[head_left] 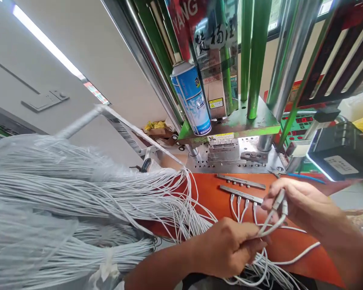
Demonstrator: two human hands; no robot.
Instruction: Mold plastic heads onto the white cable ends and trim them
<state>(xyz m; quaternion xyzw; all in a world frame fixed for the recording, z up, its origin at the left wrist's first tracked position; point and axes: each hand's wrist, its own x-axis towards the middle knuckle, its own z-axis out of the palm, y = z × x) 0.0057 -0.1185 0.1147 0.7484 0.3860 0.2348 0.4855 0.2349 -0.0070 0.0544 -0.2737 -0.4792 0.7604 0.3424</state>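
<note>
My left hand [230, 245] pinches two white cables [270, 226] between thumb and fingers. At their ends, the connector ends [282, 201] sit in the grip of my right hand [299, 201], which is closed around them. Just left of my right hand lies a metal bar [240, 194] on the orange work surface [208, 183], with several white cable plugs seated along its edge. Parallel behind it is a second metal bar [240, 181], with small blocks along its edge. More loose white cables [263, 270] hang below my hands.
A large bundle of white cables [78, 197], partly wrapped in plastic, fills the left. Behind the work surface stands a green press [254, 125] with a blue spray can [192, 100]. A black box lamp [341, 153] is at right. Pliers [276, 174] lie near the press base.
</note>
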